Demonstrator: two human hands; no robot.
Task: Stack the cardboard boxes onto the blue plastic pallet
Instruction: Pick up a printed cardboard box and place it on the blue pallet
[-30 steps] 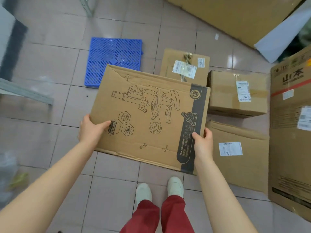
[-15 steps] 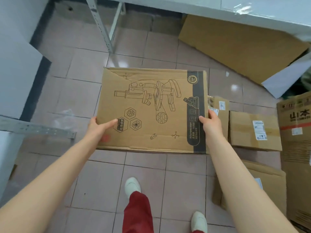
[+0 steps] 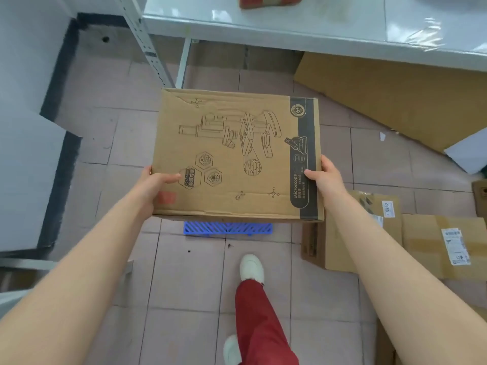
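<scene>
I hold a flat cardboard box with a microscope drawing (image 3: 237, 154) out in front of me, level above the floor. My left hand (image 3: 155, 180) grips its left edge and my right hand (image 3: 325, 173) grips its right edge by the black stripe. Directly under the box lies the blue plastic pallet (image 3: 229, 228); only its near strip shows below the box's front edge. Two more cardboard boxes (image 3: 369, 233) (image 3: 434, 246) sit on the floor to the right.
A white metal table (image 3: 316, 25) with slotted legs (image 3: 147, 40) stands ahead. A large cardboard sheet (image 3: 395, 101) leans under it at right. A white panel (image 3: 26, 127) fills the left. My feet in white shoes (image 3: 251, 267) stand on the tiled floor just behind the pallet.
I have stepped forward carrying the box. The pallet, hidden half a second ago, now shows just beneath the box's near edge. The floor boxes slid back to my right.
</scene>
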